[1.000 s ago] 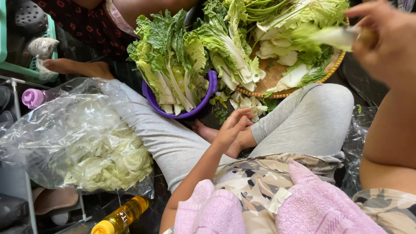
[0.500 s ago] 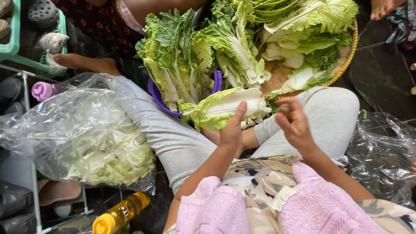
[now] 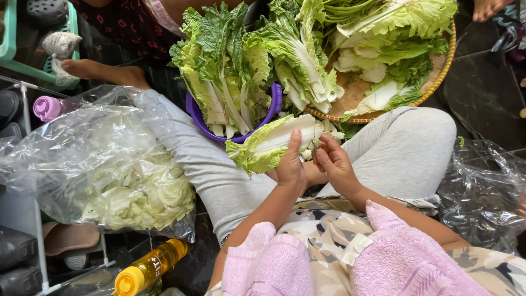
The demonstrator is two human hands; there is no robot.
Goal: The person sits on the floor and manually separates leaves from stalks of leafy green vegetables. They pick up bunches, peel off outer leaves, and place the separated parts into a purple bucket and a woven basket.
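Since half a second ago the right hand (image 3: 335,167) has dropped closer to the cabbage leaf (image 3: 274,143), which now lies lower across the lap; a second ago that hand was raised high at the right with a leaf in it.

Going left to right: a green crate (image 3: 11,44) sits at the far left edge, with a pink cap (image 3: 46,107) below it. A clear bag (image 3: 104,164) full of cut pale cabbage rests against the grey-trousered left leg (image 3: 203,170), and a yellow bottle (image 3: 148,267) lies below the bag near the bottom edge. A purple bowl (image 3: 274,104) holds upright green leaves just above the lap.

The left hand (image 3: 290,167) grips the cabbage leaf from beneath, its thumb pressed along the white stem, fingers (image 3: 295,143) closed on it. The leaf lies tilted, frilly green end to the left, white stem end to the right, between the bowl and the knees. The right hand touches the stem end, fingertips curled and pinching at it; whether it holds a small blade there cannot be told.

Beyond, a woven tray (image 3: 438,71) carries more cabbage heaped on it. Another person's bare foot (image 3: 487,8) shows at the top right corner. Crumpled clear plastic (image 3: 482,186) lies beside the right knee.
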